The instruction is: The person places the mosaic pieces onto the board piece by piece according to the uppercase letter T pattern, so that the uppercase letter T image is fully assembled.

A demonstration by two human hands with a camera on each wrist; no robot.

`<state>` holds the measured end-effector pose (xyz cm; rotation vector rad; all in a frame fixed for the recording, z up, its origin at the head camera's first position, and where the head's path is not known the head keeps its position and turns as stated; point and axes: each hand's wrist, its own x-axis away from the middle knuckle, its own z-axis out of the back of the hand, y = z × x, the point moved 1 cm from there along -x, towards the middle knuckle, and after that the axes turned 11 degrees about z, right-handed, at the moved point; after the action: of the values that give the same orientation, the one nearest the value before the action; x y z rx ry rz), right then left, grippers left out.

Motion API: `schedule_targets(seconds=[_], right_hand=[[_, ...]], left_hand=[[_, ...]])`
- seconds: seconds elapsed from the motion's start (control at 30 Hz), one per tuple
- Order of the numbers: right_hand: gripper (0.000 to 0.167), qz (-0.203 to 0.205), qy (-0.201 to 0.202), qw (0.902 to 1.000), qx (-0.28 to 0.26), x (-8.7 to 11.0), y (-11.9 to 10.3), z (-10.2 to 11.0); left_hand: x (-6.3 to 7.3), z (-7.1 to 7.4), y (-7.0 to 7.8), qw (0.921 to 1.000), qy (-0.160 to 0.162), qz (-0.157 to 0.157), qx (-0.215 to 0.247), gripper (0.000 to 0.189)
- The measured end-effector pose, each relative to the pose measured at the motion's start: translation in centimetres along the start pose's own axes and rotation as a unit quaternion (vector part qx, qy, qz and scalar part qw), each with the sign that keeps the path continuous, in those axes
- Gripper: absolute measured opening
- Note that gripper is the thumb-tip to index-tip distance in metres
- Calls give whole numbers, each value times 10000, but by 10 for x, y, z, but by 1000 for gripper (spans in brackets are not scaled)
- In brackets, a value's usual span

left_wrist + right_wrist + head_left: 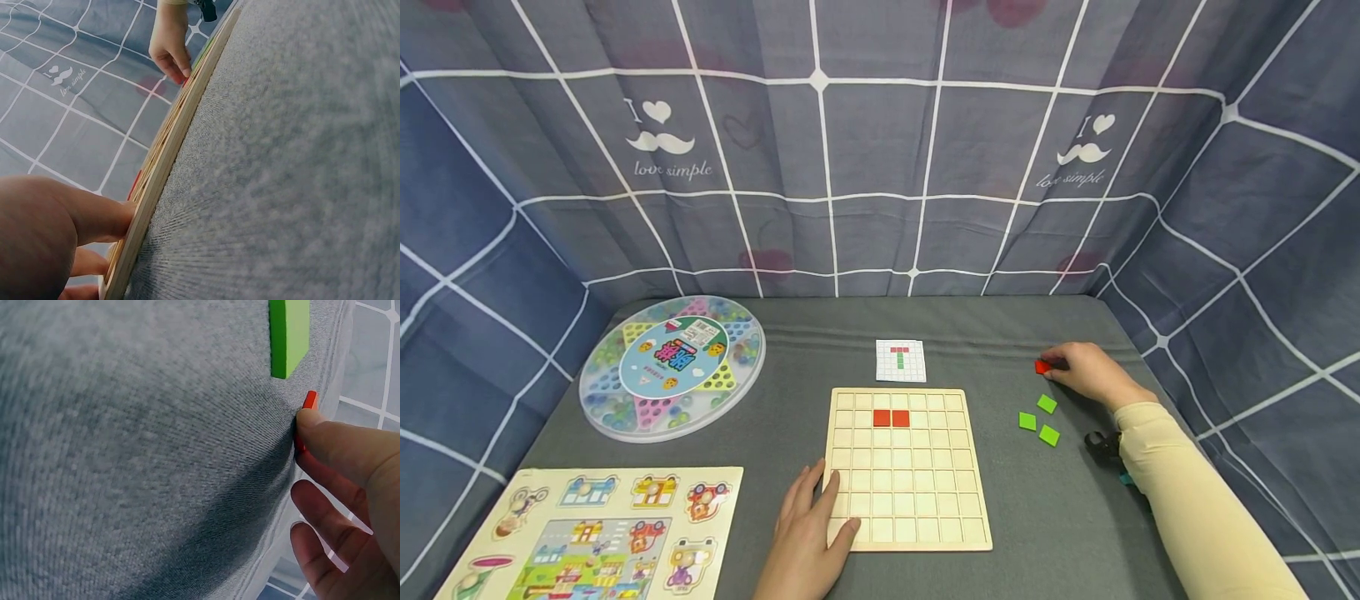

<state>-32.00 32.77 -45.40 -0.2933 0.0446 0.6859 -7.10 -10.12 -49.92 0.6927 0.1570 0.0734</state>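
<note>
My right hand pinches a red square tile between thumb and finger at the table's right side; the right wrist view shows this red tile close over the grey cloth. Several green square tiles lie just in front of that hand. In the middle stands a wooden grid board with two red tiles side by side in an upper row. My left hand rests at the board's lower left edge, fingers spread and thumb on its surface. Behind the board lies a small pattern card with a red and green T.
A round Chinese checkers set sits at the back left. A wooden vehicle puzzle board lies at the front left. Grey cloth covers the table, and a checked curtain encloses the back and sides.
</note>
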Motion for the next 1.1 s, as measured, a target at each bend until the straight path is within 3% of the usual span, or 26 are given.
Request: schedule_targets(seconds=[0.43, 1.1], right_hand=[[22, 70, 82, 9999, 103, 2, -6, 4], [35, 633, 468, 9969, 20, -14, -78, -1]], left_hand=[[0, 0, 2, 9994, -247, 219, 34, 62], [0, 0, 2, 9992, -283, 270, 40, 62]])
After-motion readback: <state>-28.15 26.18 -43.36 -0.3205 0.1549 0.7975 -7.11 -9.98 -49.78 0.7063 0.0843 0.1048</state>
